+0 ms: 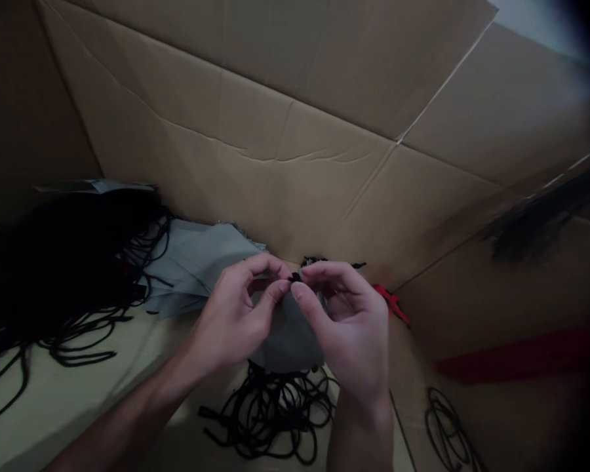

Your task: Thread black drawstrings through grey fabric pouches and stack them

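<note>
My left hand (238,314) is closed, thumb and forefinger pinching a small black piece that looks like cord (295,278). From the other side my right hand (351,314) pinches the same piece, its fingers curled. Most of that piece is hidden by the fingertips. Just below and behind the hands is a grey cloth piece (288,341), partly covered by them. Under its lower edge a loose tangle of black cords (275,416) lies on the pale surface, between my forearms.
A big heap of black cords (59,262) lies at the left, beside stacked grey cloth pieces (201,252). Cardboard walls (246,137) rise behind. To the right are a red strap (392,303), a dark red strip (516,357) and a coiled dark cord (447,429).
</note>
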A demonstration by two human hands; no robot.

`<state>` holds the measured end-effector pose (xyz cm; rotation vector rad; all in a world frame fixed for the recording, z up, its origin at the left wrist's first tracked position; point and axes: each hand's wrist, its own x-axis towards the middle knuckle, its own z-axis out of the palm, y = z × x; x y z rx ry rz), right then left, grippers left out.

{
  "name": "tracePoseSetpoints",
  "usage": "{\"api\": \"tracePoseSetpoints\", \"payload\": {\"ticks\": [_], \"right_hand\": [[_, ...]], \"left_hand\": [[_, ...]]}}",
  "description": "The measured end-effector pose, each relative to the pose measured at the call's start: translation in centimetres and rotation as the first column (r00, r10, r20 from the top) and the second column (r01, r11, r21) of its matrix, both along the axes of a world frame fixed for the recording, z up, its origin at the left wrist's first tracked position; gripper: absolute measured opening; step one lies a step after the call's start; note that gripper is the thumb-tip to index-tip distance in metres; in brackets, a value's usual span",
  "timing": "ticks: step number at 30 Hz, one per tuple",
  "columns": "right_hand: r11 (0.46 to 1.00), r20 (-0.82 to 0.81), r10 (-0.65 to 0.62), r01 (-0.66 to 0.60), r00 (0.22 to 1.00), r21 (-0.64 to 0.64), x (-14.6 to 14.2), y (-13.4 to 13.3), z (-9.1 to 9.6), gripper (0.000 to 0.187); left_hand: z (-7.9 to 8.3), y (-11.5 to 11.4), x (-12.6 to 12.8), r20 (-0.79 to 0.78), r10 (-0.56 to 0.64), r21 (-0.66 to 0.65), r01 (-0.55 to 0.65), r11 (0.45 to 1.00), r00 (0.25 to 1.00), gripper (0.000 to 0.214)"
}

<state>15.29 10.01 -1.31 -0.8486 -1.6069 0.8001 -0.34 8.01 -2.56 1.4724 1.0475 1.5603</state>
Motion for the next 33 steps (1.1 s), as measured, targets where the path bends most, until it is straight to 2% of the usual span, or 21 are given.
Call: {"api": "tracePoseSetpoints", "payload": {"ticks": [6,16,21,27,30,33], "right_hand": [[0.993,0.110,-0.066,0.054,0.992,0.105,-0.1,-0.3,-0.5,0.011],[0.995,0.073,-0.028,0.021,0.997,0.094,0.1,-0.2,-0.4,0.012],[0.992,0.082,-0.080,0.071,0.993,0.107,0.2,-0.1,-0.7,0.010],[0.987,0.114,-0.110,0.095,0.987,0.127,0.3,-0.1,-1.0,0.009],[0.989,0.133,-0.089,0.071,0.987,0.133,0.2,-0.3,-0.9,0.009],[0.993,0.142,-0.042,0.025,0.989,0.120,0.0,-0.4,-0.7,0.010]], "left_hand": [[-0.2,-0.2,0.0,-0.020,-0.043,-0.037,0.042,0.998,0.999,0.010],[0.3,0.4,-0.9,0.121,-0.158,-0.121,0.173,0.977,0.980,0.016],[0.3,0.5,-0.9,0.141,-0.148,-0.118,0.165,0.979,0.979,0.014],[0.4,0.3,-0.8,0.182,-0.132,-0.179,0.165,0.970,0.974,0.018],[0.2,0.3,-0.8,0.171,-0.116,-0.184,0.147,0.972,0.978,0.021],[-0.1,0.4,-0.7,0.116,-0.085,-0.134,0.100,0.986,0.990,0.020]]}}
